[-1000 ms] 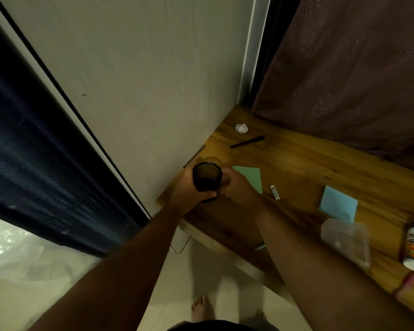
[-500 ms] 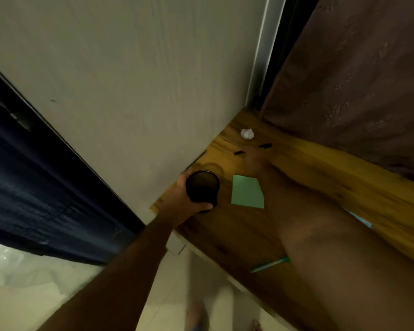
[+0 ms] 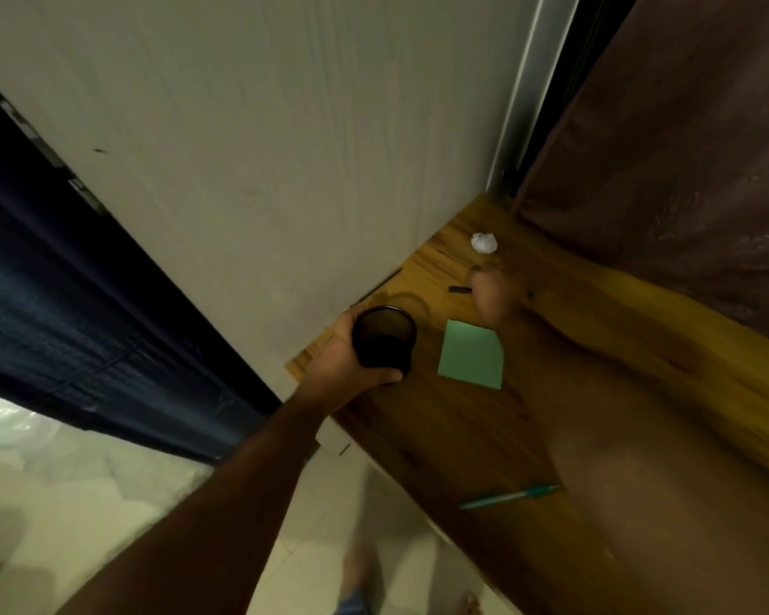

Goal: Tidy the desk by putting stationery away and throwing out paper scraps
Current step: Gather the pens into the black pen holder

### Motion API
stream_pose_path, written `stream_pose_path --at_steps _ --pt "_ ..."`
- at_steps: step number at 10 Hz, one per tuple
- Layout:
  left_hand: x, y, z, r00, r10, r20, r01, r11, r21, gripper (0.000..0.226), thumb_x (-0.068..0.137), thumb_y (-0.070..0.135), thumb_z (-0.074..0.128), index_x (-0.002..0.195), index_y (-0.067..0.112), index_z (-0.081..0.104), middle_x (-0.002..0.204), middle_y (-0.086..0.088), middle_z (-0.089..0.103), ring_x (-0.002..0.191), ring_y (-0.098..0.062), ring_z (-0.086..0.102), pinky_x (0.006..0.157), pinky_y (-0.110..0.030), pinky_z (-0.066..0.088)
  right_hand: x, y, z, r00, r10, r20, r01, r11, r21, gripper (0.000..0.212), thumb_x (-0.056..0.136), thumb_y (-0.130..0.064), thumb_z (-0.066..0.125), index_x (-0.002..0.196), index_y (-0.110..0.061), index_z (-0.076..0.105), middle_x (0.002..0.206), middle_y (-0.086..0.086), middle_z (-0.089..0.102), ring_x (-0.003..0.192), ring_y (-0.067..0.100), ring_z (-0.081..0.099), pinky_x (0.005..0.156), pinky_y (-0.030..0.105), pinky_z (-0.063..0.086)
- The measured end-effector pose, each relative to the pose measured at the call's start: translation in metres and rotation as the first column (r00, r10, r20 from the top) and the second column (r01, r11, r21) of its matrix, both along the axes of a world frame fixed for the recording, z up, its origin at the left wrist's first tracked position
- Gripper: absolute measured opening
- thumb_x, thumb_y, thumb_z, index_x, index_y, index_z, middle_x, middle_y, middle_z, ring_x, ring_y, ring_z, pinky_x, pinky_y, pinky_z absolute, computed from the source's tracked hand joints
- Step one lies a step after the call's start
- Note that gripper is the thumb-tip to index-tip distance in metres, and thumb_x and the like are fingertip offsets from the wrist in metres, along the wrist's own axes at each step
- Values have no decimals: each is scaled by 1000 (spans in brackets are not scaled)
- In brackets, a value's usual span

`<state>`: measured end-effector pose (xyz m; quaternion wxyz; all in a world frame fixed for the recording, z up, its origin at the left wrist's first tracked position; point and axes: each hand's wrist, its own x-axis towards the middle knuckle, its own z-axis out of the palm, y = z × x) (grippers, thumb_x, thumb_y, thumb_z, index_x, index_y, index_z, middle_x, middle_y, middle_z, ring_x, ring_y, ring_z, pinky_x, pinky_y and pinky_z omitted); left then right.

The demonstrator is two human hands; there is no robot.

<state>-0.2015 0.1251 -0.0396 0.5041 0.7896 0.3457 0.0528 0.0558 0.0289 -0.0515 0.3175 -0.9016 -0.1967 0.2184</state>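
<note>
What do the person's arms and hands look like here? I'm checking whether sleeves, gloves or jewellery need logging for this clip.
Both forearms are bare up to the frame's edge: no sleeves show. The left hand wears no glove, and no ring, watch or band shows on it or its wrist. The right hand is motion-blurred; it looks ungloved, but small items such as rings cannot be ruled out.

Head view, steeply down over desk (image 3: 440, 437)

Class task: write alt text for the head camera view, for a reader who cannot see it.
A person's left hand grips a dark cup at the corner of a wooden desk, while the blurred right hand reaches over a black pen. Nearby lie a green sticky note, a crumpled white paper ball and a teal pen.
</note>
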Motion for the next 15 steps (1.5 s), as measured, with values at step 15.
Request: stream_pose_path --at_steps 15 --pt "-13 10 0 999 -25 32 23 998 59 91 60 42 87 136 26 39 127 7 59 117 -16 56 96 -37 51 -48 71 84 722 656 221 -588 750 -305 11 84 -10 62 79 -17 70 93 5 70 92 23 65 77 23 43"
